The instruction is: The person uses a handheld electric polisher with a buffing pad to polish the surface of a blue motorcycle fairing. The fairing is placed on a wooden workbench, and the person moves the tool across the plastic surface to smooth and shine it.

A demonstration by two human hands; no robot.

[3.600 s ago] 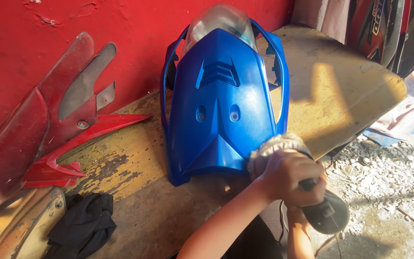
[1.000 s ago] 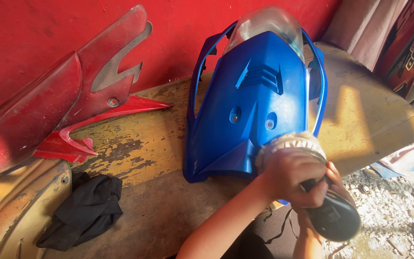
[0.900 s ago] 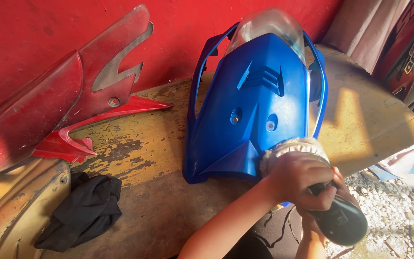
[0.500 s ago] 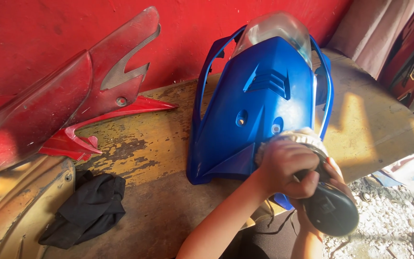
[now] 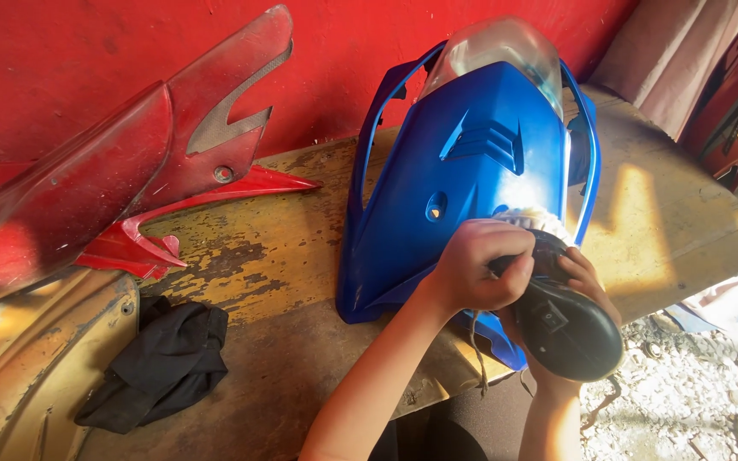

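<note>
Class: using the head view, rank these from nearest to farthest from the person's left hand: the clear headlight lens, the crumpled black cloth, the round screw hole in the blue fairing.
1. Round screw hole in the blue plastic fairing, just above the left hand.
2. Clear headlight lens, at the fairing's top.
3. Crumpled black cloth, far left on the worn wooden bench.

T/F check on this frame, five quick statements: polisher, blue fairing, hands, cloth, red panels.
1. Both hands grip the polisher: left hand, right hand. True.
2. The polisher's fluffy pad rests on the blue fairing. True.
3. The black cloth lies on top of the fairing. False: it lies on the wooden bench, left of the fairing.
4. The red panels lean against a red wall. True.
5. The fairing's clear lens points toward the person. False: it is at the far end, by the wall.
</note>
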